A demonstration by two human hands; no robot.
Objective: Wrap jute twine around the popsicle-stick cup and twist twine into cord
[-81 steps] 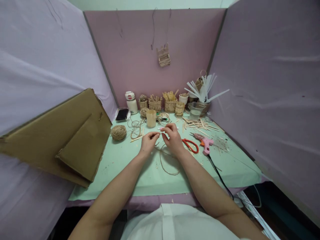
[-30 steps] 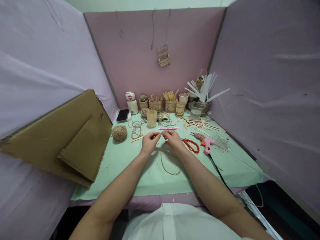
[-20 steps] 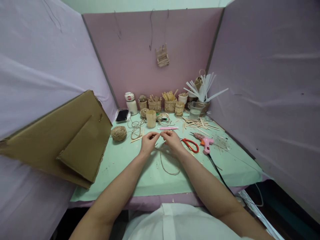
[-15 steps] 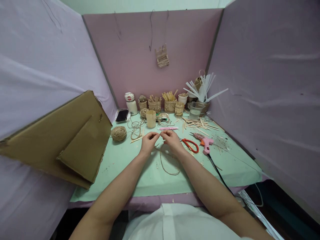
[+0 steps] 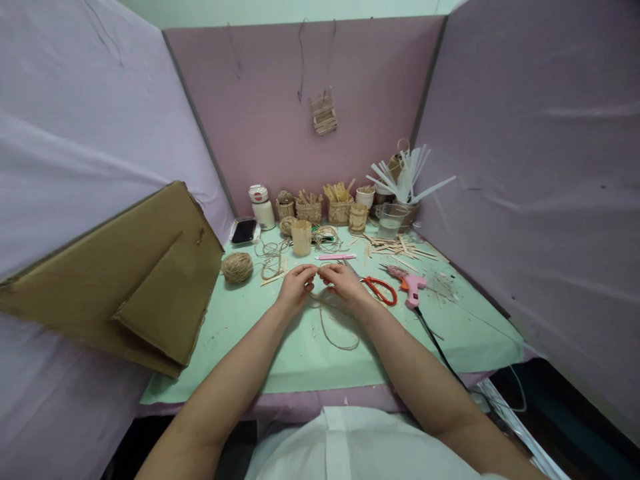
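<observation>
While both hands were held over the middle of the counter (image 5: 300, 367), the fingertips of the left hand (image 5: 296, 285) and the right hand (image 5: 343, 280) were brought together, with hardly any gap left between them. The fingers of each were curled inward; whether a fine strand was pinched there could not be told, the meeting point being too small to be made out.

Just below that point — on the body's side of both hands — a length of twine (image 5: 337, 346) was laid out. Its upper stretch was placed close under the left hand's fingers, and from there it was led rightward and bowed toward the body in a loose loop. No single straight axis was given by it, though its longest sweep was slanted away from the left hand, toward the inner side of the right forearm. To its upper part the left hand was the nearer; to its loop, the right forearm.

Beyond the fingertips, a slim pink tool (image 5: 336, 257) was laid crosswise. Red-handled scissors (image 5: 383, 291) were set at the right hand's outer side, and farther out that way a pink glue gun (image 5: 413, 288) was rested, its nozzle turned toward that hand. Past the left hand a pale cup (image 5: 301, 238) was stood upright — with a ball of twine (image 5: 237, 267) placed well out to that hand's left.
</observation>
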